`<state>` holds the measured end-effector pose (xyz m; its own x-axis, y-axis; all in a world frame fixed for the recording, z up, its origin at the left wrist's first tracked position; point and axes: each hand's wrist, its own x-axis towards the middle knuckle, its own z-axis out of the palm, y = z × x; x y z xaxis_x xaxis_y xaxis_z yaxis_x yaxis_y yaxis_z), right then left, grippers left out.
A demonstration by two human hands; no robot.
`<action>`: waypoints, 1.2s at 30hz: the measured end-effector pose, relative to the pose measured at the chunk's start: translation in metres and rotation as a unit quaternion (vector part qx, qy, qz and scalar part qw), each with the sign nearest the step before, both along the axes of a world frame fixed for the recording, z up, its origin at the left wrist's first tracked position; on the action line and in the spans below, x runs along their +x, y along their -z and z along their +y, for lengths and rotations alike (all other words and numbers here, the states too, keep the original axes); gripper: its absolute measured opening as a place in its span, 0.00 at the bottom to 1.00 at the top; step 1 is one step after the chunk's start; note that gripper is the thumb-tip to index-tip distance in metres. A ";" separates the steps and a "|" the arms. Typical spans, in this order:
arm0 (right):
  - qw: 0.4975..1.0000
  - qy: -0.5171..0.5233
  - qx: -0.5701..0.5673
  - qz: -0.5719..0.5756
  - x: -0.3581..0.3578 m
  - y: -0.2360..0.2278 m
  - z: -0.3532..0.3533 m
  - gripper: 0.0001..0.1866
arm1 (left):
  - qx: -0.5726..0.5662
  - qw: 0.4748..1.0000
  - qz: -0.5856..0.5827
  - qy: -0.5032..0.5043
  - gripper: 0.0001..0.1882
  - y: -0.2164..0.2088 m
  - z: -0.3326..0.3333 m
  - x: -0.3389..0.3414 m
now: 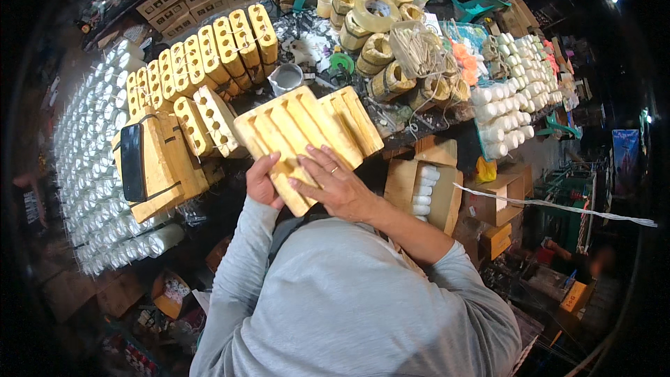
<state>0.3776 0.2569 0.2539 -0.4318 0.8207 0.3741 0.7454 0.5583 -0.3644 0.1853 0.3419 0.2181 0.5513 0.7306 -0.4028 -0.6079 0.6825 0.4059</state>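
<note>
Fingers (332, 172) slightly spread, rests right hand (345, 192) atop grooved block (283, 122); grips its left edge in left hand (261, 184), with fingertips hidden underneath. Touches it with both, neither nearer, long axis aimed away and leftward.

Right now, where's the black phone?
In the head view, the black phone is at the left, resting on a banded yellow block, just right of the rows of pale cylinders.
</note>
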 end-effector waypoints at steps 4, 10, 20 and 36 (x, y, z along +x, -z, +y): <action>0.961 0.043 -0.137 0.235 0.020 0.022 -0.014 0.34 | 0.077 0.994 0.081 -0.022 0.38 0.004 -0.006 -0.028; 0.785 0.204 -0.467 0.353 0.026 0.102 -0.023 0.29 | 0.080 0.986 0.143 -0.015 0.42 0.045 -0.054 -0.085; 0.710 0.166 -0.603 0.323 -0.026 0.246 -0.056 0.20 | -0.122 0.933 0.331 -0.065 0.27 0.225 -0.116 -0.125; 0.853 0.262 -0.432 0.129 -0.062 0.230 -0.015 0.21 | 0.159 0.551 0.782 0.245 0.33 0.200 -0.030 -0.113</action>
<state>0.3159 0.2419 0.0235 0.0849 0.8935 -0.4410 0.6429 -0.3873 -0.6609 0.0722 0.3121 0.0180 -0.1263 0.8189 -0.5598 0.8793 0.3536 0.3190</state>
